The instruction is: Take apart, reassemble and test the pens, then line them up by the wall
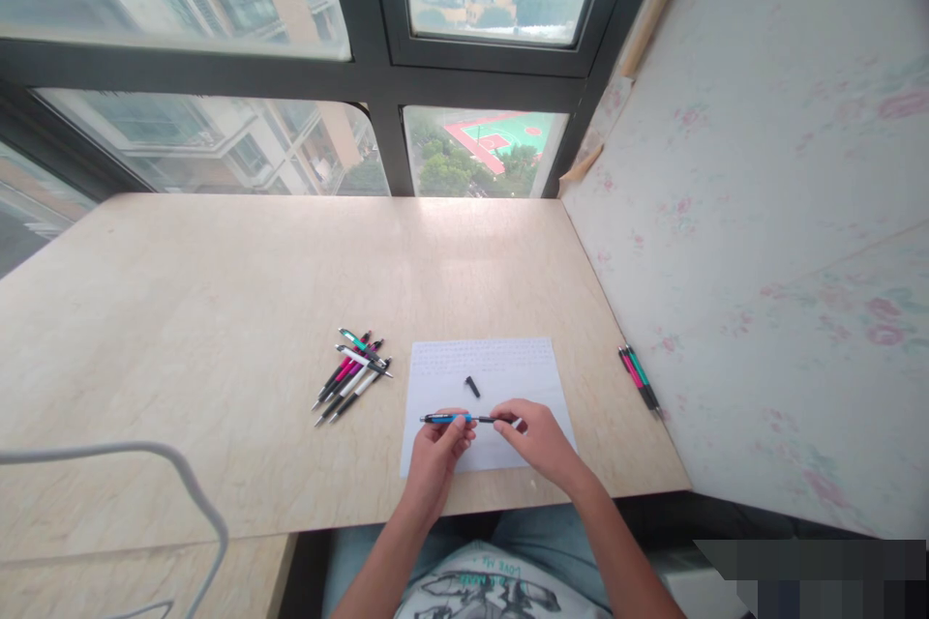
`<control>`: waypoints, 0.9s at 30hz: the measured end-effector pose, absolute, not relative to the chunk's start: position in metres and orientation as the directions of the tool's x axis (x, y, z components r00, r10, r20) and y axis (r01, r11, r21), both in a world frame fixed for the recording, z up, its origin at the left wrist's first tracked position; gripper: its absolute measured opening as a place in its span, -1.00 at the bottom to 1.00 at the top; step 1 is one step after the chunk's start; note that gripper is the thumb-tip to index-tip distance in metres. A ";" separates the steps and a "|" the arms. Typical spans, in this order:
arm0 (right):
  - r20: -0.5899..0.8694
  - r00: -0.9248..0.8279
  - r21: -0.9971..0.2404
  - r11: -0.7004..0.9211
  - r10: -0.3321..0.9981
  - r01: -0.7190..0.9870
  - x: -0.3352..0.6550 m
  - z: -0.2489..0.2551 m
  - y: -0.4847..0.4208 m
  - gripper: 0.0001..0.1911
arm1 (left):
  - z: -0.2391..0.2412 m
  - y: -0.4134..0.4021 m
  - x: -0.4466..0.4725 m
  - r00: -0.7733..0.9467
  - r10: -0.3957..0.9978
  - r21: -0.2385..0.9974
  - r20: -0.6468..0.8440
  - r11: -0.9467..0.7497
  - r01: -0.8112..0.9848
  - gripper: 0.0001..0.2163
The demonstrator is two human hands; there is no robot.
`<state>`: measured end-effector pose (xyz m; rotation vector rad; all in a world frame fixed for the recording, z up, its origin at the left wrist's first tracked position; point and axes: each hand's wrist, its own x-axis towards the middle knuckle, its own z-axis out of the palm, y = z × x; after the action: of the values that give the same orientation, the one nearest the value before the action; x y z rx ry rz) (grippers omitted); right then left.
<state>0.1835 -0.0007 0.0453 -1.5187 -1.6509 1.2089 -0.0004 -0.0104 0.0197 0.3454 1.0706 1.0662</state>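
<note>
My left hand [440,445] is closed on the blue barrel of a pen [437,418], which lies level with its clip end to the left. My right hand [533,435] pinches the dark, thin front part of the same pen. A narrow pale stretch shows between the barrel and that dark part; whether the two are joined there I cannot tell. Both hands are over a white sheet of paper [428,377] with lines of writing near its top. Just beyond my fingers, a short black tube-like piece [472,387] lies on the paper.
Left of the paper, several click pens [352,375] lie in a loose pile on the tabletop [218,309]. Two more pens [640,380], pink and green, rest by the papered wall [762,261] on the right. A grey cable [166,455] curves at lower left. Windows stand behind the table.
</note>
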 end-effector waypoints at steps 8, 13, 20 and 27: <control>-0.033 -0.183 -0.808 0.081 0.983 0.584 0.211 0.065 -0.001 -0.83 | 0.019 -0.006 -0.002 0.084 0.827 0.661 -0.555 0.501 -0.559 -0.72; -0.023 -0.188 -0.813 0.091 0.982 0.576 0.224 0.073 0.000 -0.84 | 0.018 -0.006 -0.005 0.099 0.829 0.620 -0.550 0.485 -0.617 -0.73; -0.035 -0.167 -0.839 0.062 0.985 0.541 0.228 0.078 0.000 -0.85 | 0.024 -0.005 -0.006 0.108 0.828 0.612 -0.550 0.488 -0.623 -0.72; -0.038 -0.214 -0.786 0.103 0.976 0.609 0.219 0.085 0.000 -0.83 | 0.024 -0.005 -0.007 0.142 0.824 0.624 -0.549 0.517 -0.586 -0.72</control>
<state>0.2190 0.0004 0.0851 -1.5432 -1.8824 0.9512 -0.0069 -0.0050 0.0243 0.2878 0.9906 1.0374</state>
